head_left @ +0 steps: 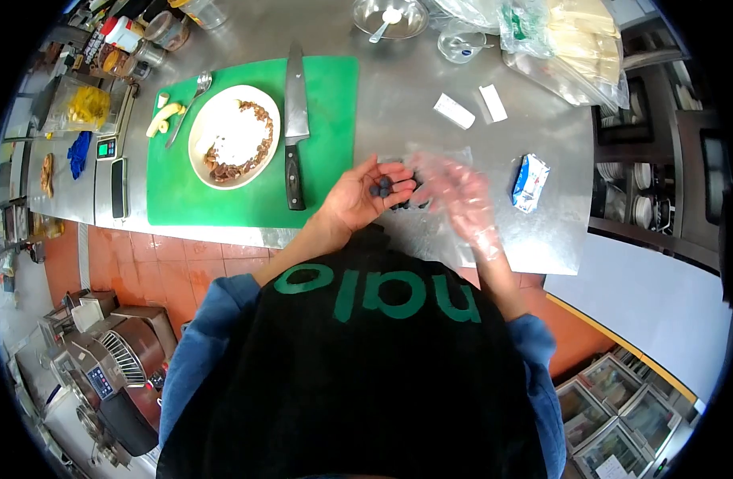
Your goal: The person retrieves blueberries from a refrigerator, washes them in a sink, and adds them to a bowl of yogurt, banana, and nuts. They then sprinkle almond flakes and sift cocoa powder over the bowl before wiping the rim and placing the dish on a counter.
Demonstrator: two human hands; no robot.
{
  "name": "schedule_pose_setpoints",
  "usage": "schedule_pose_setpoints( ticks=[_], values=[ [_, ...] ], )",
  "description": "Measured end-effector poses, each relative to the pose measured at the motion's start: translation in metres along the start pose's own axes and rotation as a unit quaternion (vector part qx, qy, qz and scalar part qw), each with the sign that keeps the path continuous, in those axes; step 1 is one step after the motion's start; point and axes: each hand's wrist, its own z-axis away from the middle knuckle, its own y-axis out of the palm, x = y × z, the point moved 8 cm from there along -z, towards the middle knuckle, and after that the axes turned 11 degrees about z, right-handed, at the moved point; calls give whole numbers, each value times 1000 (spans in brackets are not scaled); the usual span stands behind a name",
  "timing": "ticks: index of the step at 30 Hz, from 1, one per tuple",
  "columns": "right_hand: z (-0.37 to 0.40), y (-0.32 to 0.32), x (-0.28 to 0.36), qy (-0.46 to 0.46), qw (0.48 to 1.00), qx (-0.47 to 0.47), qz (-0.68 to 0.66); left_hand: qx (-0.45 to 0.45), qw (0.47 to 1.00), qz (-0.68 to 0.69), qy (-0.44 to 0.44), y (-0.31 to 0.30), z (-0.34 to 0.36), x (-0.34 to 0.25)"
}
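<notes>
My left hand (362,194), bare and palm up, cups several dark blueberries (383,188) by its fingers. Close beside it is my right hand (460,199) in a clear plastic glove, its fingers smeared by motion over a clear plastic bag (442,234). Dark berries show partly between the two hands, and I cannot make out what the right fingers hold. To the left, a white bowl (197,170) with brown granola and a white creamy topping sits on a green cutting board (247,209). A large knife (295,128) lies on the board right of the bowl.
A spoon (189,108) and banana pieces (165,119) lie at the board's left side. Two white boxes (453,111) and a blue-white packet (530,183) lie on the right of the steel table. A metal bowl (391,19) stands behind; a scale (106,148) is at left.
</notes>
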Motion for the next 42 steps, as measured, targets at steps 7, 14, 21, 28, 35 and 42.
schedule_pose_setpoints(
  ticks=[7,14,21,28,35,42],
  values=[
    [-10,-6,-59,-80,916,-105,379,29,993,117,16,30,21,-20],
    [-12,31,-47,-108,813,-123,559,-2,993,112,28,8,19,-23],
    [-15,34,-59,-194,791,-80,574,-34,991,119,43,-12,11,-26],
    [-24,28,-52,-171,799,-91,569,-57,993,86,56,-21,11,-30],
    [-4,19,18,-73,974,-30,213,16,998,58,-29,-5,10,-2],
    [-6,-18,-39,-1,980,-168,105,-18,999,-31,17,2,21,-11]
  ],
)
